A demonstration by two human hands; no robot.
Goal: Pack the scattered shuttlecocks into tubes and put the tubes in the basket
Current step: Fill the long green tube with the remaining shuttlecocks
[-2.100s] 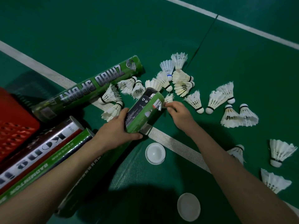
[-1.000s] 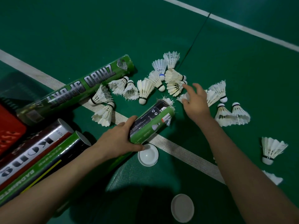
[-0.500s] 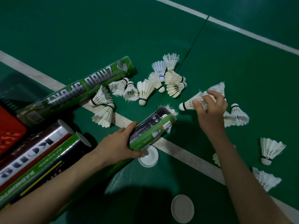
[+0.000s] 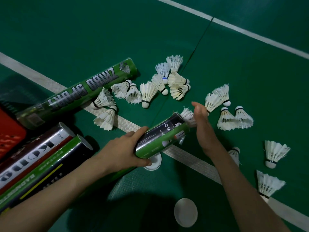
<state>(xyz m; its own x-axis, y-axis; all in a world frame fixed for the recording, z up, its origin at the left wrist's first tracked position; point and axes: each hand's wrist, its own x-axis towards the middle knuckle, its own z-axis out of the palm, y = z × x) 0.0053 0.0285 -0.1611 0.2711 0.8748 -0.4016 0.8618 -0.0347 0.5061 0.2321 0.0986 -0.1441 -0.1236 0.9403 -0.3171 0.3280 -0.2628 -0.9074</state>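
My left hand (image 4: 123, 149) grips a green and black tube (image 4: 163, 133), held tilted with its open mouth pointing up and right. White feathers of a shuttlecock (image 4: 187, 114) stick out of that mouth. My right hand (image 4: 203, 126) is flat with straight fingers, its palm pressed against those feathers. Several loose white shuttlecocks lie on the green court floor: a cluster (image 4: 148, 91) behind the tube, a group (image 4: 232, 118) to the right, and others (image 4: 274, 152) at the far right. The red basket (image 4: 10, 131) shows at the left edge.
A long green tube (image 4: 80, 91) lies on the floor at the left. Two more tubes (image 4: 38, 153) lie next to the basket. One white cap (image 4: 154, 162) sits under the held tube, another cap (image 4: 185, 212) lies near the bottom. White court lines cross the floor.
My right hand picked a shuttlecock from the right-hand group, carried it left to the tube mouth, and now presses it in with a flat palm. My left hand kept hold of the tube.
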